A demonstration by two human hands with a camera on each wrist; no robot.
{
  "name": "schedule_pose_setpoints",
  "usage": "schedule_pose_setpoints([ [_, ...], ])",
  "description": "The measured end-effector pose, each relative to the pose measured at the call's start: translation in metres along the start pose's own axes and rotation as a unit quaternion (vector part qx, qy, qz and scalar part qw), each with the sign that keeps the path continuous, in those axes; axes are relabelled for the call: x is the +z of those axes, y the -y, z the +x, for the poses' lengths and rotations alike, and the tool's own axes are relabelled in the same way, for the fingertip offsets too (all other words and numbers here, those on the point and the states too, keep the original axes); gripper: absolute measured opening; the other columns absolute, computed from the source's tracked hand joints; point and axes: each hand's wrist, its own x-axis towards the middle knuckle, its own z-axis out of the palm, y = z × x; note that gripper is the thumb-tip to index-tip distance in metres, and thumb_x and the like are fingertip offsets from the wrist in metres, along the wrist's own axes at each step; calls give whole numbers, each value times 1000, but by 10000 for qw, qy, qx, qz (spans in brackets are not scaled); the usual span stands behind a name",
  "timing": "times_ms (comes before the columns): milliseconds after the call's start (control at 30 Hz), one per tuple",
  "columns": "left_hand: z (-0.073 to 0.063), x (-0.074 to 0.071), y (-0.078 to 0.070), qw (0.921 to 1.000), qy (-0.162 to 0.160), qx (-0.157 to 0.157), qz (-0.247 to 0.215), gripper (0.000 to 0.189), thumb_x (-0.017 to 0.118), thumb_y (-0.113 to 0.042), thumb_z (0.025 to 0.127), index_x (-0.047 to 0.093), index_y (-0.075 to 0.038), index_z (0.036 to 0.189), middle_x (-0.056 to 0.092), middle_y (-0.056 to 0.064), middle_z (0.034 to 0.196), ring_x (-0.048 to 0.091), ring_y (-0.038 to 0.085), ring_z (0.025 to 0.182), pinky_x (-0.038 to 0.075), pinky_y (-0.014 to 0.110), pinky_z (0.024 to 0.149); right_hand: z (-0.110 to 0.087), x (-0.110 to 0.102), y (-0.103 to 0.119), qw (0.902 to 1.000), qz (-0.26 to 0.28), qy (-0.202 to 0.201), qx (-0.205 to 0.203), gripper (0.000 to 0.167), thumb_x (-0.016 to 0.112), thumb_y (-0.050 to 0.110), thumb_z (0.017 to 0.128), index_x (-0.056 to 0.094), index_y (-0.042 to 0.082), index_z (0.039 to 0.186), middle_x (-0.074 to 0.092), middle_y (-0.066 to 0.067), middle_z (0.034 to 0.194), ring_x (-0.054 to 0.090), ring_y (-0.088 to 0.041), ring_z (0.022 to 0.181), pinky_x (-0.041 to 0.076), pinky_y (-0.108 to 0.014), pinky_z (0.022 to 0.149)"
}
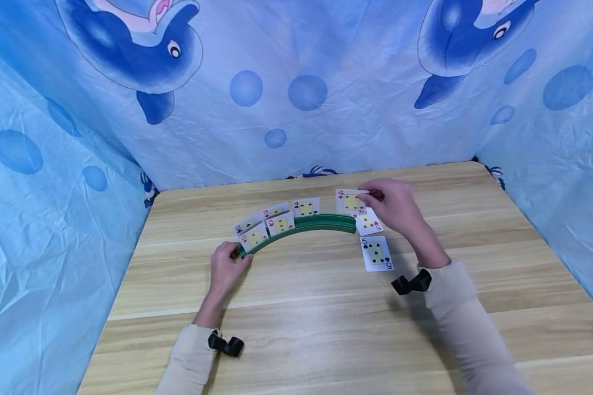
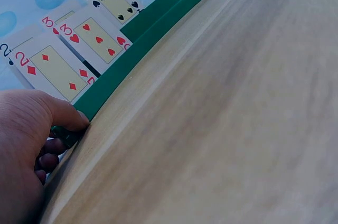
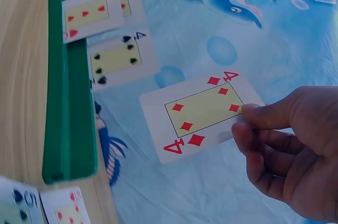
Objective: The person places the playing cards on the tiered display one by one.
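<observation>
A curved green playing card holder (image 1: 326,221) stands on the table, and my left hand (image 1: 225,269) grips its left end between thumb and fingers. My right hand (image 1: 397,206) pinches the four of diamonds (image 3: 203,110) by one edge, face showing, beyond the holder's right end. In the holder's front groove are the two of diamonds (image 2: 55,71) and the three of hearts (image 2: 96,39). Behind them stand a black two (image 1: 247,223) and a red three (image 1: 275,208), both partly covered. The four of spades (image 1: 306,207) stands alone in the back groove.
The five of spades (image 1: 376,253) lies face up near the holder's right end. Above it lies the five of hearts (image 1: 369,224), partly covered in the head view by the held card. A blue dolphin-print cloth (image 1: 277,49) hangs behind and beside the wooden table (image 1: 296,329).
</observation>
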Motion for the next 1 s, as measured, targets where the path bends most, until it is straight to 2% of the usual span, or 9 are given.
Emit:
schedule_pose_setpoints([
  [300, 0, 0, 1, 10000, -4, 10, 4, 40, 80, -10, 78, 70, 7, 113, 68, 23, 106, 60, 33, 94, 45, 36, 82, 15, 25, 11, 9976, 447, 476, 245, 17, 66, 9, 95, 75, 2, 107, 75, -13, 88, 66, -21, 73, 51, -33, 66],
  [500, 0, 0, 2, 10000, -8, 19, 40, 40, 80, -10, 78, 70, 7, 113, 69, 23, 106, 60, 34, 95, 45, 37, 83, 19, 42, 12, 9949, 703, 685, 253, 18, 64, 8, 96, 74, 0, 109, 76, -15, 92, 71, -23, 78, 56, -37, 69],
  [633, 1, 0, 3, 10000, -18, 34, 49, 40, 80, -11, 78, 70, 7, 112, 69, 23, 105, 60, 33, 94, 44, 37, 83, 20, 52, 13, 9941, 739, 749, 264, 18, 65, 8, 96, 74, 0, 109, 76, -15, 92, 71, -23, 78, 57, -38, 71],
  [1000, 1, 0, 0, 10000, -15, 22, 25, 40, 80, -11, 78, 70, 6, 112, 68, 22, 105, 60, 33, 94, 45, 37, 84, 24, 79, 13, 9934, 678, 873, 306, 15, 66, 12, 95, 76, 4, 103, 75, -11, 89, 64, -19, 74, 54, -33, 69],
])
